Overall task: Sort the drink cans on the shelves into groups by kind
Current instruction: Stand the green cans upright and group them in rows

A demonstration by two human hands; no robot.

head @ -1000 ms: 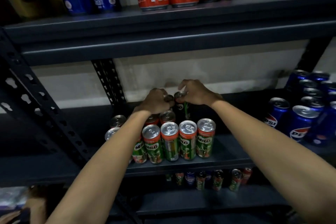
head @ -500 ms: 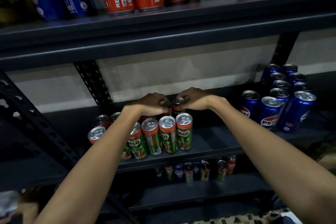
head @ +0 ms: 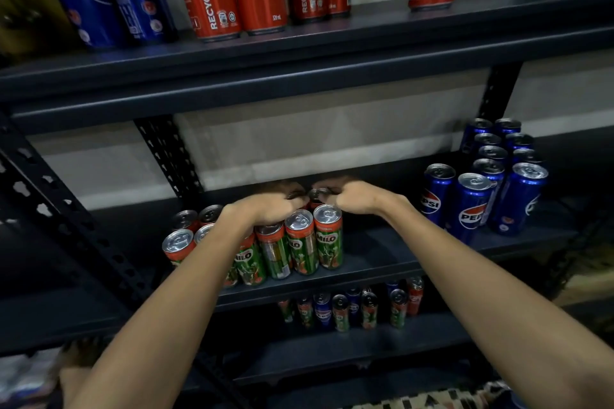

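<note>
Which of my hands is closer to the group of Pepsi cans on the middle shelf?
Right. Your right hand is at the back of the Milo cans, on the side toward the Pepsi cans. Your left hand sits beside it, farther left.

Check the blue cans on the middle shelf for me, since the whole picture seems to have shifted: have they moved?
No. The blue cans still stand below the same rear post on the middle shelf; only the camera turned.

A storeroom or shop backroom: dark slotted-steel shelving [head: 299, 76] stocked with grouped drink cans [head: 478, 183] against a bare wall [head: 315, 139].
</note>
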